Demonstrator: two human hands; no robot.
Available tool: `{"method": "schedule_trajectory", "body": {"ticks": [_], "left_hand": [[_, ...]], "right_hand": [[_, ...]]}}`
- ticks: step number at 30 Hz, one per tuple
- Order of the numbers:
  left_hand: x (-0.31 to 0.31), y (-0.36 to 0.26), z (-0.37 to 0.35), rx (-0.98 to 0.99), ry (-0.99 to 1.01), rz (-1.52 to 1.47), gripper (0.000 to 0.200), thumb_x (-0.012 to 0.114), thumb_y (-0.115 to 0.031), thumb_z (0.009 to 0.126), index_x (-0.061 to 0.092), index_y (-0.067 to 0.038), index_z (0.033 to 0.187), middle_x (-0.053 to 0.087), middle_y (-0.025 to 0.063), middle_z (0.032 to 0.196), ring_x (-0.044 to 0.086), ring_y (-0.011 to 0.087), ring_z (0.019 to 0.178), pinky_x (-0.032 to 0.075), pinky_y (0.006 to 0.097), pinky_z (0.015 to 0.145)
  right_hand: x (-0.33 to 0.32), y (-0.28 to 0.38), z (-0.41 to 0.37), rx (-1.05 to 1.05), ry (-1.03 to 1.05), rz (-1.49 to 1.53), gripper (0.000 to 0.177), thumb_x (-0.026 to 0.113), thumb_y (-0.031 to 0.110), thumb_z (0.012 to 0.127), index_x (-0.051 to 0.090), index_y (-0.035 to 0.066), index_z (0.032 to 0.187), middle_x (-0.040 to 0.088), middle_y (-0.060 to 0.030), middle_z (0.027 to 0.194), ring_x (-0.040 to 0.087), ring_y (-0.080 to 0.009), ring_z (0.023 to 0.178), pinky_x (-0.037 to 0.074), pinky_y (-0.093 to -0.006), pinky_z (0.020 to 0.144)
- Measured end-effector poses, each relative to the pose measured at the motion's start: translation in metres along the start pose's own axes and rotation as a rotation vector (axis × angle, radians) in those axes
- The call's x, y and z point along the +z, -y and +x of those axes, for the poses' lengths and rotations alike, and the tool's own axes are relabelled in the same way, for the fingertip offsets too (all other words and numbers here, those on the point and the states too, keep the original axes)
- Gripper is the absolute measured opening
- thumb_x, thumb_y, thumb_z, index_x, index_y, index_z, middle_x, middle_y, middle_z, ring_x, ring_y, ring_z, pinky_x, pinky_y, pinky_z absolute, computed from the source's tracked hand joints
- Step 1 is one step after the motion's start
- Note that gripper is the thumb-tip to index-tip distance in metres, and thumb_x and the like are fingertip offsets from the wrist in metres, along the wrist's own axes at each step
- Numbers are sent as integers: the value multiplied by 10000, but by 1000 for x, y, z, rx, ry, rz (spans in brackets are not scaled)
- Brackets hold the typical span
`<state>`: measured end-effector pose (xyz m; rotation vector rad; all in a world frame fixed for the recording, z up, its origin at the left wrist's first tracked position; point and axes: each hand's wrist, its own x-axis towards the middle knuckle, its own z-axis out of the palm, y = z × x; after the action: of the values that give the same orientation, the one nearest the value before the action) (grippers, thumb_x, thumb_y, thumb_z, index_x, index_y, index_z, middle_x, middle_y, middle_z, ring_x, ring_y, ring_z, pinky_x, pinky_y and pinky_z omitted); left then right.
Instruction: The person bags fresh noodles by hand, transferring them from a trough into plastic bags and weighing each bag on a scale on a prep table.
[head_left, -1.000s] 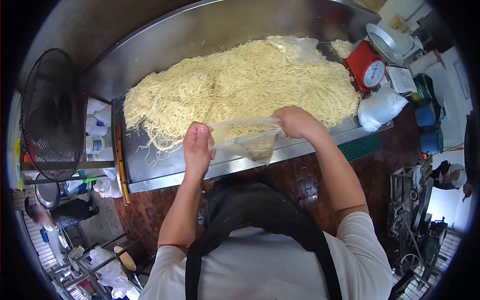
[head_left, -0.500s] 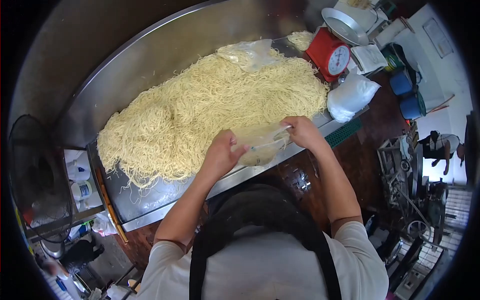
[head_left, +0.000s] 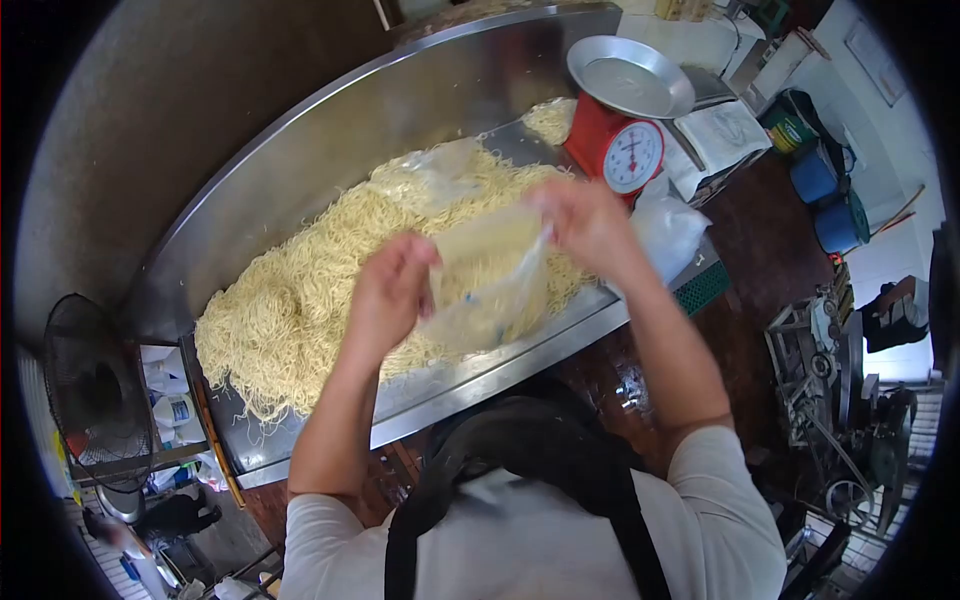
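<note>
A clear plastic bag (head_left: pixel 490 290) hangs between my two hands, its mouth spread wide. My left hand (head_left: pixel 390 290) pinches its left edge, and my right hand (head_left: pixel 580 220), a little blurred by motion, grips the right edge. Noodles show through the plastic; whether any lie inside the bag I cannot tell. Under and behind it spreads a large heap of pale yellow noodles (head_left: pixel 310 270) on a metal table (head_left: pixel 400 415). Another clear plastic bag (head_left: pixel 430 175) lies on top of the heap at the back.
A red dial scale (head_left: pixel 612 150) with a round metal pan (head_left: pixel 630 80) stands at the back right, a small noodle pile (head_left: pixel 550 120) beside it. A white plastic bundle (head_left: pixel 665 235) sits at the table's right end. A fan (head_left: pixel 98 390) stands at the left.
Both hands have risen and moved apart, stretching the bag open wider. The view has shifted, so the scale appears nearer and further left.
</note>
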<state>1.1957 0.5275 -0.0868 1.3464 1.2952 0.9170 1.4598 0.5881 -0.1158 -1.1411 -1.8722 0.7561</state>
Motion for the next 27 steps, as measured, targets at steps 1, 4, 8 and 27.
{"method": "schedule_trajectory", "body": {"ticks": [1, 4, 8, 27], "left_hand": [[16, -33, 19, 120, -53, -34, 274, 493, -245, 1048, 583, -39, 892, 480, -1, 600, 508, 60, 525, 416, 246, 458], [66, -118, 76, 464, -135, -230, 270, 499, -226, 1043, 580, -16, 894, 499, 15, 598, 534, 92, 537, 440, 257, 479], [135, -181, 169, 728, -80, -471, 267, 497, -213, 1043, 589, -1, 909, 595, 52, 662, 596, 129, 581, 510, 291, 573], [221, -105, 257, 279, 36, -340, 257, 431, -227, 1066, 566, -22, 990, 640, 85, 820, 683, 182, 726, 582, 320, 714]], "right_hand": [[-33, 19, 26, 16, -77, 8, 170, 583, 109, 951, 711, 55, 1049, 668, -57, 735, 601, -119, 589, 497, -275, 561], [-125, 50, 88, -146, -257, -87, 335, 610, 261, 970, 641, 79, 1250, 697, -81, 936, 646, -150, 768, 531, -306, 659], [-183, 37, 124, -333, -687, -165, 391, 640, 221, 957, 569, 55, 1304, 612, -87, 1016, 596, -161, 887, 505, -297, 774], [-237, -234, 146, 45, -189, -137, 277, 695, 210, 890, 654, 26, 1093, 688, -65, 814, 642, -173, 749, 515, -280, 709]]}}
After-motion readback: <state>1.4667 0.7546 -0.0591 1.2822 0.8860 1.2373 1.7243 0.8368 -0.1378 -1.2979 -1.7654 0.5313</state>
